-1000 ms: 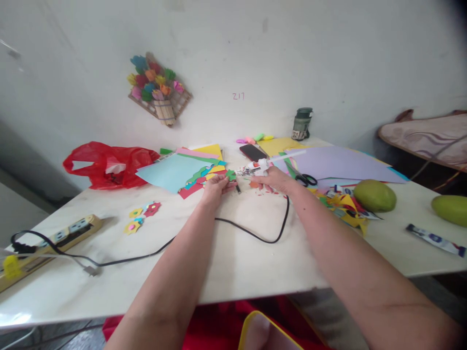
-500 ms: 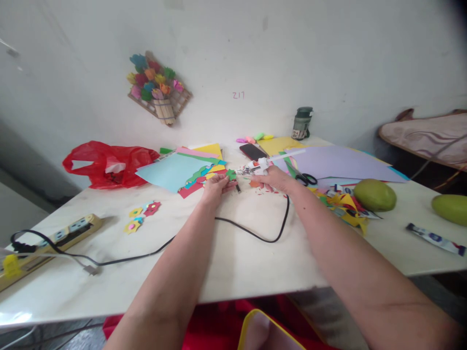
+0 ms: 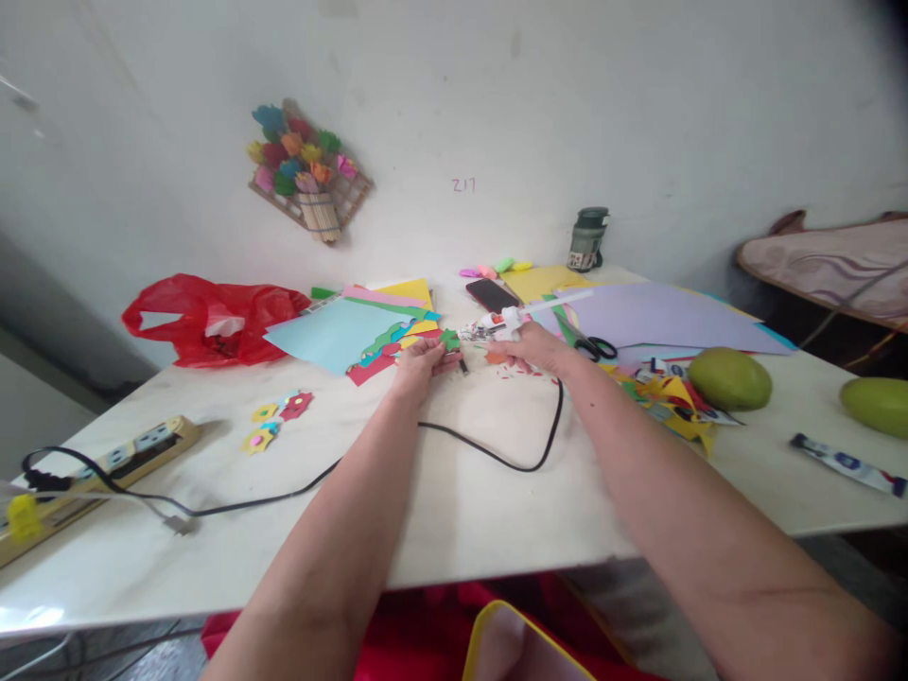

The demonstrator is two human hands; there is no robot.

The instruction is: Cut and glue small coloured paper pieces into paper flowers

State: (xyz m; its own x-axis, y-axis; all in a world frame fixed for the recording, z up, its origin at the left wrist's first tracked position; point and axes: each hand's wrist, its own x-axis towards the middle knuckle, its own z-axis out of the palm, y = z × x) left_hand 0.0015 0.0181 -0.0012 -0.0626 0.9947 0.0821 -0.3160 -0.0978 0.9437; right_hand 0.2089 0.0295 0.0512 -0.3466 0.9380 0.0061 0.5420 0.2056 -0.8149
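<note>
Between the fingertips of my left hand (image 3: 424,364) is a small green paper flower (image 3: 449,339). My right hand (image 3: 531,350) grips a white hot glue gun (image 3: 505,324), its nozzle pointing left at the green flower. A clear glue stick (image 3: 560,301) juts from the gun's back end. Whether the nozzle touches the paper is too small to tell. Below my right hand, a black cord (image 3: 497,457) loops over the table toward the left. Finished-looking paper flowers (image 3: 264,440) in yellow, red and blue lie to the left of my hands.
A power strip (image 3: 152,445) lies at the left, near a red plastic bag (image 3: 213,307). Behind my hands are coloured sheets (image 3: 333,336) and a phone (image 3: 492,294). To the right are scissors (image 3: 596,349), paper scraps (image 3: 673,402), green mangoes (image 3: 729,378) and a tube (image 3: 847,465).
</note>
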